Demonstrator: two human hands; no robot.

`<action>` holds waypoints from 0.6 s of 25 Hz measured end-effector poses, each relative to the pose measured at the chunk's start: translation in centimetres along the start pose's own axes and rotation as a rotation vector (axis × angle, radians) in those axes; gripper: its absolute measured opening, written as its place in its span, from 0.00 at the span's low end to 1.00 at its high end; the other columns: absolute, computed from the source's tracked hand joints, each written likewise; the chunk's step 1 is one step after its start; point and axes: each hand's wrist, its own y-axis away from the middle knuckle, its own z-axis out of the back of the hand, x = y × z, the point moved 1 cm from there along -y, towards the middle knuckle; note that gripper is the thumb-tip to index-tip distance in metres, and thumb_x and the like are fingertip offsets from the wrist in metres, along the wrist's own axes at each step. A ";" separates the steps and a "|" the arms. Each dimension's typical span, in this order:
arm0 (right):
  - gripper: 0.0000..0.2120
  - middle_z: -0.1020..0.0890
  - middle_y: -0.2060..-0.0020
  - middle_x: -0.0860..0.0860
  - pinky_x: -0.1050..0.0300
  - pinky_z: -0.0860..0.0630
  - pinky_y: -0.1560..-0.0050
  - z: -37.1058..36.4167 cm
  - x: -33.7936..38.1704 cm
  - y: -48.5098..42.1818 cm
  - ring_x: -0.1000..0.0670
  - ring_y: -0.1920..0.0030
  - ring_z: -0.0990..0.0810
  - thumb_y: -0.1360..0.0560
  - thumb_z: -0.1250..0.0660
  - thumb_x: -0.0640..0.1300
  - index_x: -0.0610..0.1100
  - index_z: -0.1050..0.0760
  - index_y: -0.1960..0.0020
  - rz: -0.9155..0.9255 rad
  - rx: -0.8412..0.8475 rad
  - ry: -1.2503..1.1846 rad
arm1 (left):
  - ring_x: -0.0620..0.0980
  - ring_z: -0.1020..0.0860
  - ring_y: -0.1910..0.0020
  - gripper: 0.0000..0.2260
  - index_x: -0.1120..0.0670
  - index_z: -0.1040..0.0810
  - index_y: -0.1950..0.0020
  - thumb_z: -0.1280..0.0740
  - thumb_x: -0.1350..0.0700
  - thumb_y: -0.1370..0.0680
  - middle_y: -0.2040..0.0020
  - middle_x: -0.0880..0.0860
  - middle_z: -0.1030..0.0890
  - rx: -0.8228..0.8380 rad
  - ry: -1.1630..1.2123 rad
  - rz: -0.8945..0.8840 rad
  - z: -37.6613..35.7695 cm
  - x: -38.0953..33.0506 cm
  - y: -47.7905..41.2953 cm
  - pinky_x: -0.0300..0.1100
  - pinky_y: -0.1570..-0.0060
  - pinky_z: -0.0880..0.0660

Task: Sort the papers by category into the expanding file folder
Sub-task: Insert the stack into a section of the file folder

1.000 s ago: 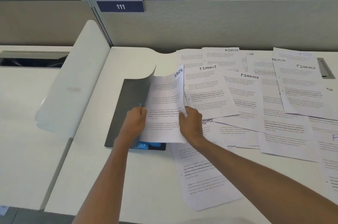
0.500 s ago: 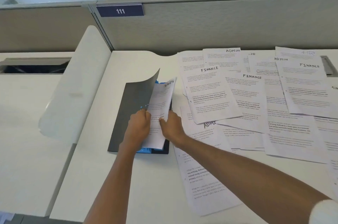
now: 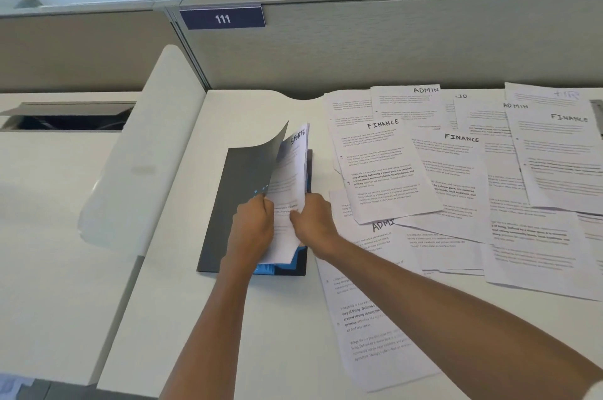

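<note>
clerk: location of the task item?

inspector: the expanding file folder (image 3: pixel 225 220) lies flat on the white desk (image 3: pixel 248 112), left of the loose papers. its dark grey cover (image 3: pixel 274 151) is lifted and curls up at the far corner. the blue pockets (image 3: pixel 295 261) show only at the near edge. the rest of the inside is hidden by the cover, a sheet and the hands.

clerk: hands?

inspector: both are on the sports sheet (image 3: pixel 292 171), which stands nearly on edge in the folder's opening. left hand (image 3: pixel 253 226): fingers curled together at the sheet's left edge, hard against the raised cover. whether they grip the cover as well, i cannot tell. right hand (image 3: pixel 315 220): thumb and fingers pinch the sheet's right edge, fingertips hidden behind the paper. which pocket the sheet stands in cannot be made out.

clerk: other papers?

inspector: they are spread overlapping to the right of the folder. a finance sheet (image 3: pixel 381 168) lies just beside the folder, with a second finance sheet (image 3: pixel 456 184) partly under it and a third finance sheet (image 3: pixel 561 151) further right. an admin sheet (image 3: pixel 408 102) lies at the back, by the grey partition (image 3: pixel 391 47). the lower admin sheet (image 3: pixel 375 236) has its heading cut short by the finance sheet lying over it. the heading on the far corner sheet (image 3: pixel 564 94) is in faint blue ink and unreadable. body text throughout is too small to read. the rightmost papers run off the picture. the top of the near sheet (image 3: pixel 368 334) lies under the right forearm.
</note>
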 end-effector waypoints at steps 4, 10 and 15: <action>0.16 0.19 0.38 0.42 0.58 0.19 0.65 1.1 0.2 -0.5 0.41 0.45 0.17 0.21 0.33 0.37 0.38 0.25 0.34 -0.030 -0.031 0.016 | 0.46 0.20 0.60 0.13 0.51 0.26 0.45 0.47 0.48 0.11 0.51 0.51 0.19 -0.001 -0.003 -0.017 -0.2 -0.8 0.4 0.33 0.66 0.30; 0.14 0.17 0.42 0.42 0.51 0.17 0.51 0.0 0.1 -1.7 0.42 0.45 0.18 0.21 0.32 0.37 0.39 0.23 0.36 -0.063 0.140 0.005 | 0.53 0.18 0.54 0.16 0.55 0.24 0.32 0.46 0.48 0.11 0.41 0.55 0.17 -0.002 -0.003 -0.047 -0.5 -1.9 0.9 0.41 0.55 0.22; 0.16 0.19 0.40 0.43 0.53 0.16 0.57 0.1 -0.3 -1.5 0.41 0.44 0.18 0.21 0.33 0.38 0.41 0.26 0.33 -0.096 0.182 0.021 | 0.53 0.17 0.56 0.13 0.52 0.25 0.44 0.47 0.50 0.12 0.45 0.56 0.16 -0.005 0.011 -0.030 0.0 -1.2 0.4 0.44 0.57 0.19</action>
